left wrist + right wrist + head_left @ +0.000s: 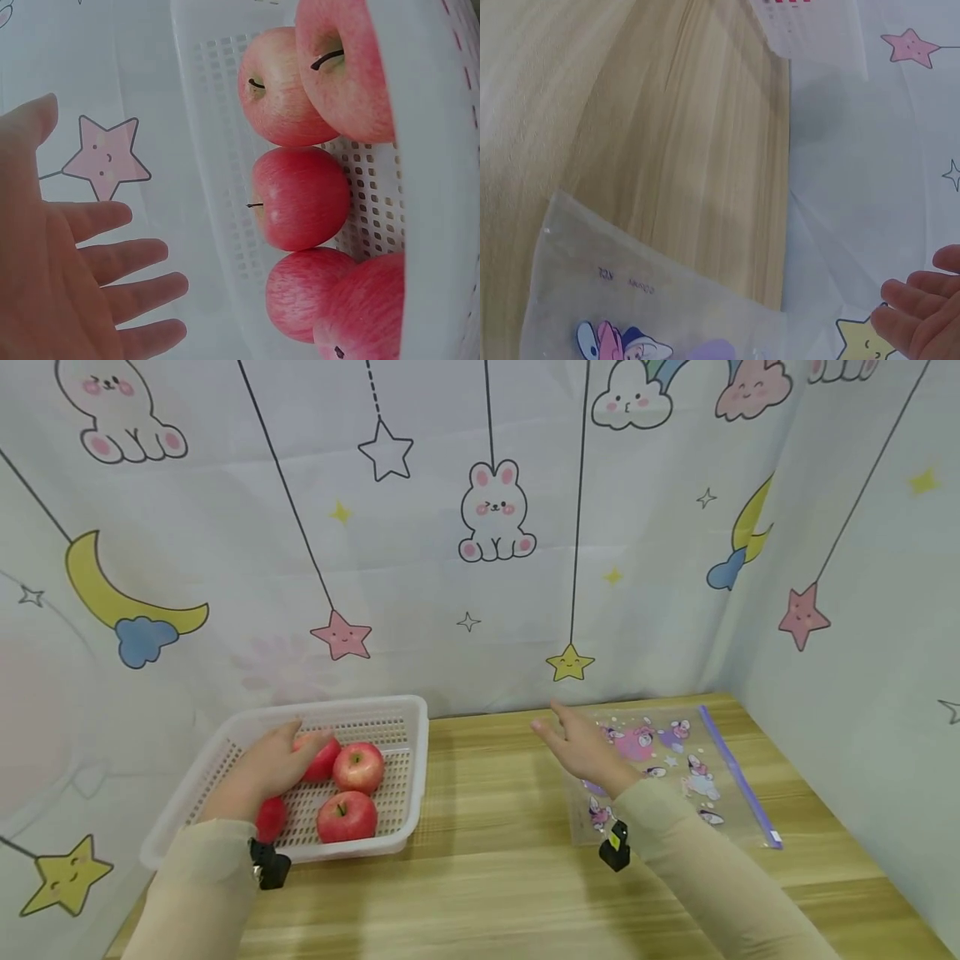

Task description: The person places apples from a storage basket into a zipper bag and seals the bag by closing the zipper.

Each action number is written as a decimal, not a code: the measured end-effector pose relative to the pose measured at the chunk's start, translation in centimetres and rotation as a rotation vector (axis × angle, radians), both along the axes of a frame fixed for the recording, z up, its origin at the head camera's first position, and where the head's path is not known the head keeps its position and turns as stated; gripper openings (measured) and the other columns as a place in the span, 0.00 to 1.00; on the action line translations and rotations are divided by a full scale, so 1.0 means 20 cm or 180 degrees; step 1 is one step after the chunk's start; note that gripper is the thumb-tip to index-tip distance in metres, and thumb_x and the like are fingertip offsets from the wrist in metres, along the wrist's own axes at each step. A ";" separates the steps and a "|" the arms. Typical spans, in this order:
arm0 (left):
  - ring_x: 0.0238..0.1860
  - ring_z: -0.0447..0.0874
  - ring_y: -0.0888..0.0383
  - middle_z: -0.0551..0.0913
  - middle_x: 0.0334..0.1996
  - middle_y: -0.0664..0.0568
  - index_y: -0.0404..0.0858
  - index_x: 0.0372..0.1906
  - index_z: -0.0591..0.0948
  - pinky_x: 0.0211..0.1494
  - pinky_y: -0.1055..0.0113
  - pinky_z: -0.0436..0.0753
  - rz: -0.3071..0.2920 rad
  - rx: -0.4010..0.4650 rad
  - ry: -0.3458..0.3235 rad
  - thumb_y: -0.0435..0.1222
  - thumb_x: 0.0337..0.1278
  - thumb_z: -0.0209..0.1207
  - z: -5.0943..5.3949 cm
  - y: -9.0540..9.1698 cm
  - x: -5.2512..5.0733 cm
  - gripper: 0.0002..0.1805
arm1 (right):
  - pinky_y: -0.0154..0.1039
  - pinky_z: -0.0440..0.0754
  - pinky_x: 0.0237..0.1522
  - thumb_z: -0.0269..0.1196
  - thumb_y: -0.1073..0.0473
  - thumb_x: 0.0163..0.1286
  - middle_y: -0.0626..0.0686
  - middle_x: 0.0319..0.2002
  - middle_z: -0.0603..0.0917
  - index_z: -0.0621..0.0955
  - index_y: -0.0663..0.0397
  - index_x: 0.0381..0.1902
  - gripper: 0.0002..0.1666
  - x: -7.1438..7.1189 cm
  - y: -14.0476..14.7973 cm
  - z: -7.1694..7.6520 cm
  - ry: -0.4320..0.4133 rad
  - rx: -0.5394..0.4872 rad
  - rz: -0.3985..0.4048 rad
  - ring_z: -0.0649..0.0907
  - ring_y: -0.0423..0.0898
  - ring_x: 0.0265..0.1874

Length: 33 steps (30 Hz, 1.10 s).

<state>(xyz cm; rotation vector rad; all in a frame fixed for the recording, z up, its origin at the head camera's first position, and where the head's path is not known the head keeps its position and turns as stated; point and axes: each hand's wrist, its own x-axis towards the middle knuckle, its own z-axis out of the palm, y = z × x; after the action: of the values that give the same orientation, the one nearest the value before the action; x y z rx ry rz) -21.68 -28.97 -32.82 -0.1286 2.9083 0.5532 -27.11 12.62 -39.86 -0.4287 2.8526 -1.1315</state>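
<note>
My left hand (272, 765) hovers over the left part of a white plastic basket (417, 768) holding several red apples (347, 817). In the left wrist view that hand (82, 262) has its fingers spread and holds nothing; apples (301, 198) lie beyond the fingertips. My right hand (583, 745), fingers extended and holding nothing, is above the left side of a clear zip bag (678, 777) with cartoon prints and a purple slider edge. Only the fingers of the right hand (922, 307) show in the right wrist view, with a corner of the bag (630, 292) below.
The basket and bag lie on a wooden table (487, 827), the basket at left and the bag at right. A white curtain (420, 568) printed with stars, moons and rabbits hangs behind the table and along both sides. Small black cameras sit on both wrists.
</note>
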 end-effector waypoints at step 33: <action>0.64 0.55 0.25 0.55 0.65 0.21 0.22 0.70 0.50 0.61 0.30 0.61 0.0127 0.0024 -0.0172 0.72 0.56 0.30 -0.04 -0.09 0.06 0.58 | 0.55 0.69 0.63 0.45 0.30 0.68 0.62 0.68 0.67 0.60 0.60 0.70 0.47 0.11 -0.17 -0.09 -0.0143 -0.0291 0.0036 0.71 0.60 0.64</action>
<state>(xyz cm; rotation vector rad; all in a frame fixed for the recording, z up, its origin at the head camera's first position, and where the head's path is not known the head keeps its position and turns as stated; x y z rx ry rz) -20.49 -30.85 -33.62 -0.1977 2.8567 0.5584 -24.91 9.29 -41.75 -0.4175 2.7652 -1.2569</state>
